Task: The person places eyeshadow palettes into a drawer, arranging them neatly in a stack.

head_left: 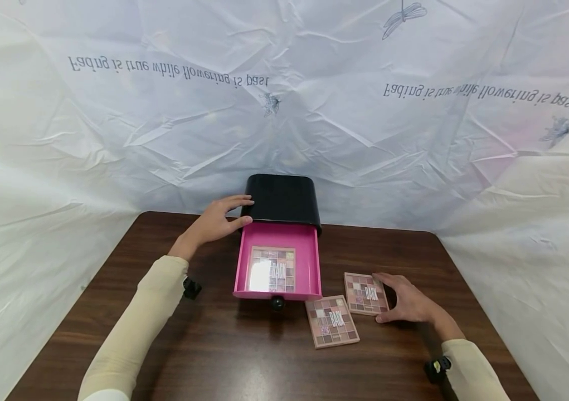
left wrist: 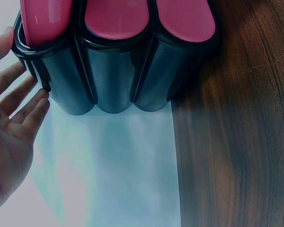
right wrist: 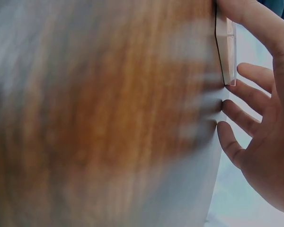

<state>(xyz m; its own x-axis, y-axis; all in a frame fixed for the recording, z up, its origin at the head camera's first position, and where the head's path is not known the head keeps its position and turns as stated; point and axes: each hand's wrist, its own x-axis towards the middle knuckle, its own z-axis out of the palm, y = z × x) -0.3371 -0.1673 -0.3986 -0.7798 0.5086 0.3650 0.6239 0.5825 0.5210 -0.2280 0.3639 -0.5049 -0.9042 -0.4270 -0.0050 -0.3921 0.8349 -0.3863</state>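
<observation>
"While your right hand [head_left: 407,301] is down at the table [head_left: 214,345], what does it have?"

"You hold the rosy palette [head_left: 363,294] by its right end, your thumb at the near edge and your fingertips at the far one. The palette lies between them and stretches left from your grip. How hard you press, I cannot tell."

"What is closest to that grip?"

"Just beyond the palette's left end, a little nearer to you, lies a second palette [head_left: 331,323], also lettered BACK. Whether those two touch, I cannot tell."

"And your left hand [head_left: 216,220]?"

"Your fingers are extended and relaxed, touching the black drawer unit [head_left: 284,197], with your thumb by its front corner. To the right of that hand and nearer to you is the pulled-out pink drawer [head_left: 308,250], its black knob [head_left: 277,303] facing you. Inside is a third palette [head_left: 285,273], partly washed out by glare, well apart from your right-hand grip and to its left. Your left-wrist view shows two more pink drawer fronts [left wrist: 116,21] in the unit, beyond your left fingers."
</observation>
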